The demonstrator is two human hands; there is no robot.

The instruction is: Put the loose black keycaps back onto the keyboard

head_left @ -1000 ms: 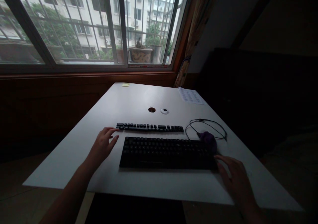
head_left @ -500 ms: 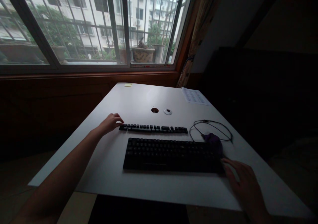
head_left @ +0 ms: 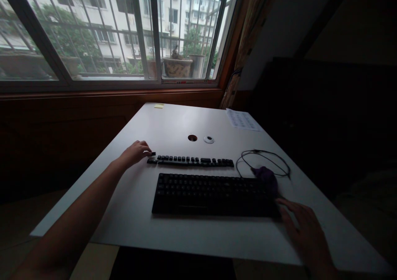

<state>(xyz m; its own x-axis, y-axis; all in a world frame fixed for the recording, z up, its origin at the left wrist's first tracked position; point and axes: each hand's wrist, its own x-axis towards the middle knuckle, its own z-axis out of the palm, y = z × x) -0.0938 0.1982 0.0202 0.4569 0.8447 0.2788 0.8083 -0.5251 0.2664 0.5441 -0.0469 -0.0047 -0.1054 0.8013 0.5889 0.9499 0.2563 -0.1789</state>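
A small black keycap (head_left: pixel 153 153) is pinched in the fingertips of my left hand (head_left: pixel 136 149), just above the left end of a row of loose black keycaps (head_left: pixel 195 161). In front of that row lies a black keyboard (head_left: pixel 198 195) with its keys facing up. My right hand (head_left: pixel 304 222) is at the keyboard's right end, fingers and thumb at its edge; the dark there partly hides the contact. A purple cloth-like thing (head_left: pixel 266 178) lies over the keyboard's upper right corner, close to the right fingertips.
A thin black cable (head_left: pixel 276 156) lies coiled on the white table (head_left: pixel 130 214), behind the purple thing. Farther back are a round cable hole (head_left: pixel 192 138), its white ring cover (head_left: pixel 209 140), a printed sheet (head_left: pixel 243 119) and a yellow sticky note (head_left: pixel 159 106). A barred window stands beyond.
My left hand has lifted a keycap off the left end of the loose row and drawn slightly left with it. The right hand stays at the keyboard's end.
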